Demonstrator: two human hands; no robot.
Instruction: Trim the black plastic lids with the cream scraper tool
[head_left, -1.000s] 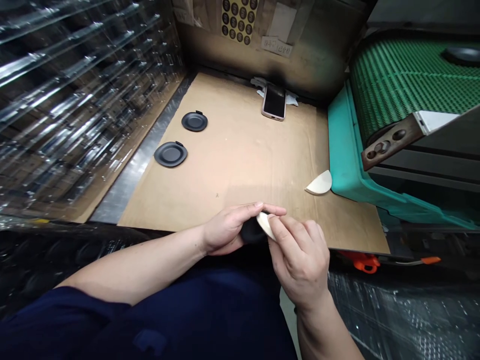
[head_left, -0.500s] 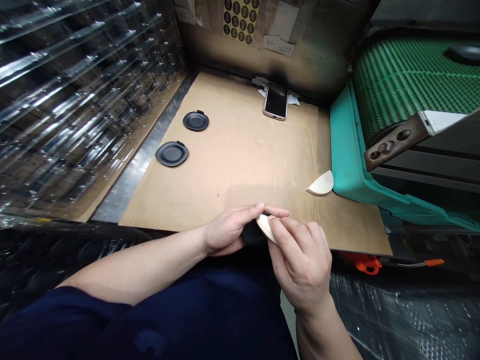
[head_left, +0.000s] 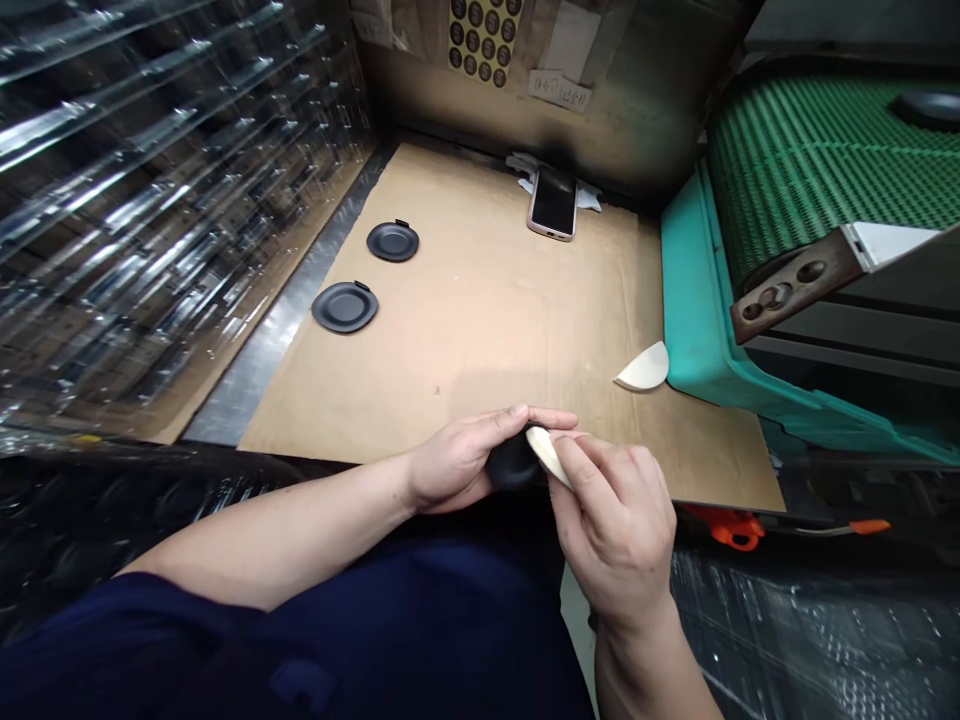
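Note:
My left hand is closed round the edge of a dark round lid, held tilted at the cardboard's near edge. In my right hand is a cream-white sponge pad, pinched between thumb and fingers and pressed against the lid's right side. My fingers cover part of both things. A second white wedge-shaped pad lies on the cardboard, right of my hands. Two black lids with small tabs, a nearer lid and a farther lid, rest at the left of the cardboard.
A phone leans at the back of the cardboard sheet. Stacked clear plastic trays stand at left. A teal crate and a green conveyor belt fill the right. An orange-handled tool sits below the edge.
My right hand has moved slightly right and down with the sponge pad, baring more of the dark lid. My left hand stays in place.

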